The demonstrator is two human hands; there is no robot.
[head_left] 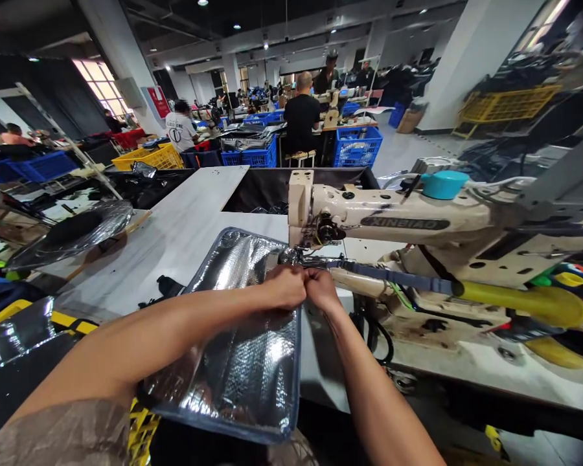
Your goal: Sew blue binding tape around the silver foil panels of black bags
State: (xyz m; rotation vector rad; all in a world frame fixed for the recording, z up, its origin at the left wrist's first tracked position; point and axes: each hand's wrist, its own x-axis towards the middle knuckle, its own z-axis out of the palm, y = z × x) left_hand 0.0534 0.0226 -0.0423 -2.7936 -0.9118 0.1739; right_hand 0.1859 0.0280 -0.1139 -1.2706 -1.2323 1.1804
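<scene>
A silver foil-faced panel (pixel 243 362) with rounded corners and dark edge binding lies on the white table, its near end hanging over the front edge. My left hand (pixel 287 287) is closed on the panel's right edge, close to the needle area of a cream sewing machine (pixel 403 217). Right beside it, touching, my right hand (pixel 322 288) is also closed, pinching at the same edge; its fingertips are partly hidden. Dark binding tape (pixel 393 278) runs from a yellow guide (pixel 519 303) along the machine's arm towards the needle.
A turquoise cup (pixel 444 185) sits on top of the machine. Dark scraps (pixel 168 285) lie left of the panel on the white table (pixel 175 220). Behind are blue crates (pixel 357 147), a yellow basket (pixel 150 157) and seated people at other machines. Foil pieces (pixel 19 336) lie at lower left.
</scene>
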